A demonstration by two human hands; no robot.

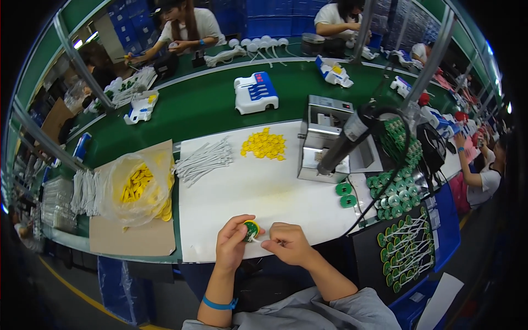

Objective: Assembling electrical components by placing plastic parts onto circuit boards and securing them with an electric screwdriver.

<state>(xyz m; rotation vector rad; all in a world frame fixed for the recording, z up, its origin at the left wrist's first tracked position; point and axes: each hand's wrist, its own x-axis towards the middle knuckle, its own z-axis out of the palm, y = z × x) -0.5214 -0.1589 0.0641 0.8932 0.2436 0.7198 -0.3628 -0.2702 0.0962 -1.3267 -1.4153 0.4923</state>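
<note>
At the near edge of the white worktop (247,192), head view: both hands raised in front of the person's body, close together.
Left hand (231,245): grasping the green disc (252,229) between thumb and fingers; disc has a yellow rim.
White lead (255,239): runs from the disc toward the right thumb.
Right hand (288,243): fingers curled, thumb extended at the lead; cannot tell whether the lead is pinched.
Beyond the hands: pile of yellow parts (265,144); to its left, bundle of loose white leads (204,159), roughly parallel.
Left side: clear plastic bag (113,192) with yellow pieces, resting on a cardboard sheet (132,242).
Right side: metal box (330,111), dark cylinder (345,142) slanting in front of it; loose green discs (393,199) grouped nearby.
Lower right: black board (364,267) carrying rows of discs with white leads attached.
Far side: blue-and-white device (256,92) on the green belt (206,104); co-workers (192,25) seated beyond.
</note>
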